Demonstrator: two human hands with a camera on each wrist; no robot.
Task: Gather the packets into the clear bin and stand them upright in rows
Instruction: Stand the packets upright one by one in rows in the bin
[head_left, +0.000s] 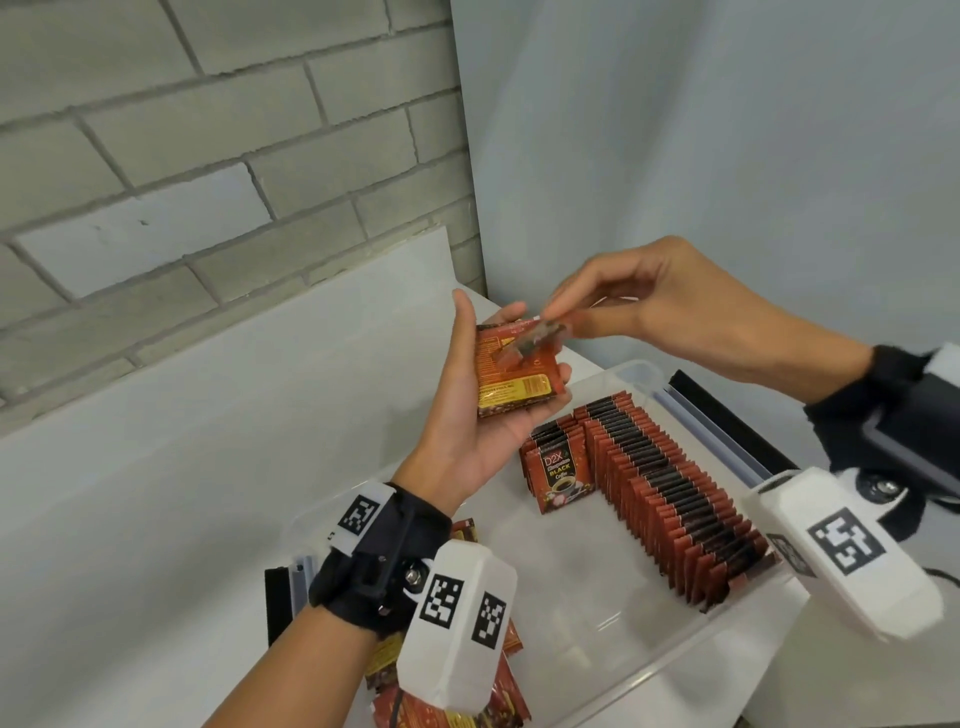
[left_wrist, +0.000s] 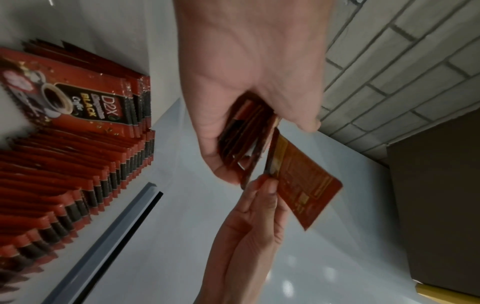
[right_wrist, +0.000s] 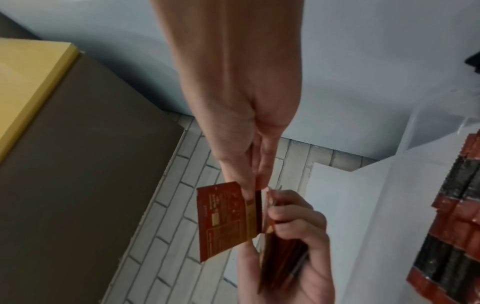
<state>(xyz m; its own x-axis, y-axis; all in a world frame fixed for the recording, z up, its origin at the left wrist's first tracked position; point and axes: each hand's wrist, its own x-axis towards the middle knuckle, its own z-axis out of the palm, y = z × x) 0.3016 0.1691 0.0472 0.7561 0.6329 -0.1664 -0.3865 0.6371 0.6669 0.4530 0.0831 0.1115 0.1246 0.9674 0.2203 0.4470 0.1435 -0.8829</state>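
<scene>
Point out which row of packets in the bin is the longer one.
The long row along the clear bin's right wall; the short row left of it holds only a few packets.

A pale brick wall (head_left: 208, 156) fills ten o'clock; a white surface (head_left: 182, 441) spreads below. At nine o'clock from the right wrist, perhaps a yellow-topped box (right_wrist: 31, 67).
</scene>
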